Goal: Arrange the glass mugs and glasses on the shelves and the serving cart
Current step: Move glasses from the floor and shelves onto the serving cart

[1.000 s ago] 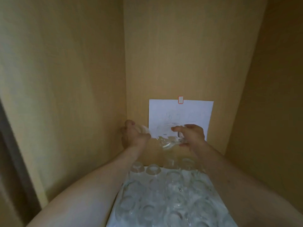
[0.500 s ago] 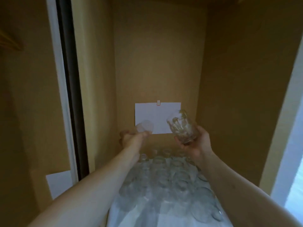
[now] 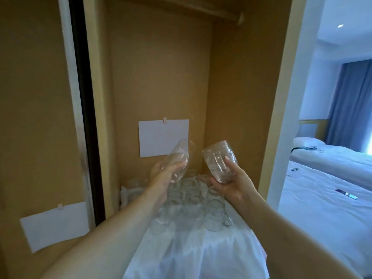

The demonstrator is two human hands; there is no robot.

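My left hand [image 3: 164,176] grips a clear glass [image 3: 179,158], tilted with its mouth up and to the right. My right hand [image 3: 234,182] holds a clear glass mug [image 3: 220,160] with a handle, nearly upright. Both are lifted in front of the wooden cupboard's back wall. Below them several clear glasses [image 3: 191,204] stand crowded together on a surface covered with a white cloth [image 3: 197,252] inside the cupboard.
A white paper sheet [image 3: 163,137] is clipped to the cupboard's back wall; another sheet [image 3: 54,225] hangs on the left panel. A dark gap and door edge [image 3: 84,109] run down the left. Through the opening at right lies a bed [image 3: 326,196] with blue curtains behind.
Both hands have lifted their glassware up and back from deep in the cupboard. The view has pulled back, and the bedroom on the right has come into sight.
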